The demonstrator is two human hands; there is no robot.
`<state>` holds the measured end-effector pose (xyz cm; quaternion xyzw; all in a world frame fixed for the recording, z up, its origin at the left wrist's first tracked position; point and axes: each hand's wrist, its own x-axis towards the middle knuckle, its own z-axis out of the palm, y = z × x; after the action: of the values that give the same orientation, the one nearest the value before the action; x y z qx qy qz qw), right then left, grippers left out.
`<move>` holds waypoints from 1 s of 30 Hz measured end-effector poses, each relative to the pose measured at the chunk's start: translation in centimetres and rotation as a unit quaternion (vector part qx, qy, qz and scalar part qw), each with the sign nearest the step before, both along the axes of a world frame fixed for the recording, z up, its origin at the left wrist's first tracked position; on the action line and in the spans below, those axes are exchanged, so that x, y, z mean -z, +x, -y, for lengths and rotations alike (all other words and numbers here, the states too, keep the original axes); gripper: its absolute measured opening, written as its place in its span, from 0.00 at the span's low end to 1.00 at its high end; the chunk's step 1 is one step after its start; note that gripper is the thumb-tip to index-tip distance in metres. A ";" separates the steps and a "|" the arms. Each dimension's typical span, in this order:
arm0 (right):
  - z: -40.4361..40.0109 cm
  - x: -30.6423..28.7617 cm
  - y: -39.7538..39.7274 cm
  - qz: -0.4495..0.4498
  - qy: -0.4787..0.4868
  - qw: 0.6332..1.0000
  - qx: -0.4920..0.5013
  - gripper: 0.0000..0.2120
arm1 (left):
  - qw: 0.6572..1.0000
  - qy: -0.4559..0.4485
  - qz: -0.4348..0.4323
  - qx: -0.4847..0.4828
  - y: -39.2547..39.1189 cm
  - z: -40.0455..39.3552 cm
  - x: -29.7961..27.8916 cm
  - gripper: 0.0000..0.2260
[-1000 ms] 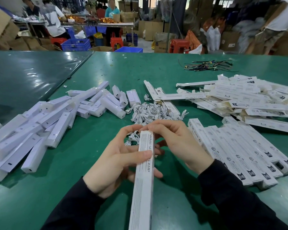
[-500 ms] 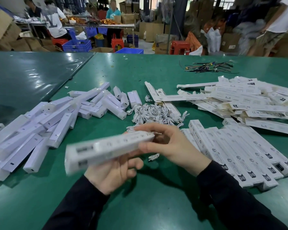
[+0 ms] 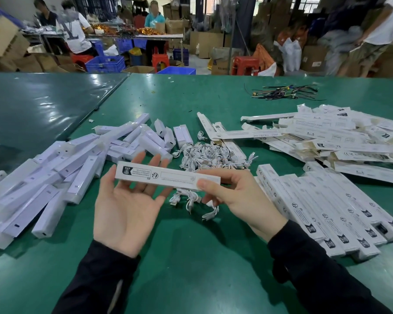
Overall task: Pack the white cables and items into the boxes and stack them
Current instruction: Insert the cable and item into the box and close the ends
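While the right hand [image 3: 234,193] is pinching one end of the long white printed cardboard box [image 3: 167,176] above the green bench [image 3: 191,257], the left hand [image 3: 127,207], fingers spread flat, is supporting it; laying it squarely alongside the row of packed boxes [image 3: 327,207] looks wise.

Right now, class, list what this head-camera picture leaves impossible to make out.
- Contents of the long white printed box in the right hand: its cardboard walls hide them.
- Box's small print: too small.
- Left pile of white plastic-wrapped bars: cut off by the frame edge.
- Background workers: blurred.
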<state>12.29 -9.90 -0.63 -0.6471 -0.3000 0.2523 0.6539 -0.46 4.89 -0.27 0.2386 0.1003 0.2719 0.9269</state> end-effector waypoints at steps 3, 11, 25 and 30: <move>-0.1 0.1 -0.1 0.019 -0.011 1.000 -0.003 0.08 | 0.999 -0.017 -0.016 -0.036 0.1 -0.2 0.1 0.07; 0.2 -0.2 -0.1 0.012 -0.015 1.000 -0.007 0.09 | 0.994 -0.100 0.036 -0.024 0.2 -0.1 0.5 0.08; 2.7 -3.2 0.8 -0.156 0.199 0.946 0.203 0.17 | 0.932 0.240 -0.153 0.223 0.1 2.7 -0.2 0.18; 9.0 -6.5 3.8 -0.077 0.208 0.923 0.315 0.15 | 0.881 0.309 -0.167 0.316 0.0 3.5 0.4 0.16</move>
<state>16.09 -18.95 5.87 -0.5366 -0.0750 0.0145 0.8404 -0.51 1.39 -0.70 0.5741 0.0835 -0.0617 0.8122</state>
